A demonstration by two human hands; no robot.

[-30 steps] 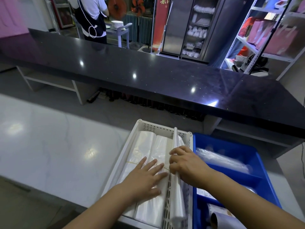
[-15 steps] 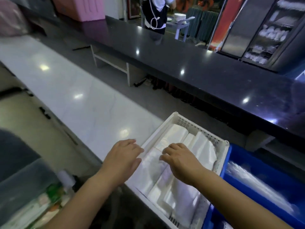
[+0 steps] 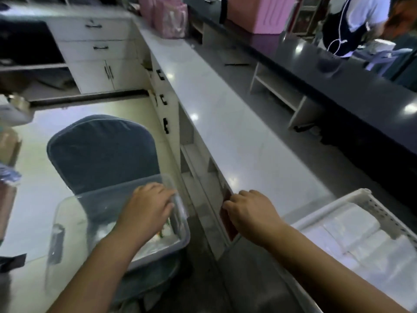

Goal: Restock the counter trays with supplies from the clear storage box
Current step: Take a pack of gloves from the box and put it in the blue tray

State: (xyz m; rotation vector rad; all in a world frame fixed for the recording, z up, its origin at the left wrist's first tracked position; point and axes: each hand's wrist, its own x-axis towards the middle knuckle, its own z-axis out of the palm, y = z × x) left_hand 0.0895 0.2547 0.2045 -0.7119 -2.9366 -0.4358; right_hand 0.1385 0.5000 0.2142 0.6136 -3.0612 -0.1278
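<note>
View: head camera, looking down over the work area; motion blur softens the frame.
Storage box: the clear storage box (image 3: 67, 224) sits on a blue-covered chair (image 3: 101, 152), off the near edge of the bench (image 3: 225, 123), to the person's left.
Supplies: pale packets (image 3: 163, 233) with flecks of green and orange lie on the box floor, in the corner nearest the bench; what they are cannot be told.
Left hand: the left hand (image 3: 146, 206) reaches down inside the box at that corner, fingers bent towards the packets.
Left grip: cannot tell whether it is clamped on a packet or apart; the fingertips are lost behind the box wall.
Right hand: the right hand (image 3: 250, 211) is at the bench's near edge, knuckles up, fingertips beside a dark red panel (image 3: 230, 224) under that edge.
Right grip: fingers curled together; whether they hook the edge or hold nothing cannot be told.
Tray: a white perforated tray (image 3: 358, 195) stands at the bench's near right end, holding flat stacks of clear plastic bags (image 3: 352, 227).
Handling, as judged: the packets look light, soft and film-wrapped, so probably slick and floppy; a fingertip pinch at one end would let them sag or slide.
Where to take hold, as judged: across the middle of a bundle, thumb on top and fingers underneath.
Box, as judged: thin-walled, stiff and light; if it must shift, the rim at its short ends is the place.
Background: a person in a dark apron (image 3: 352, 26) works at the far right.
</note>
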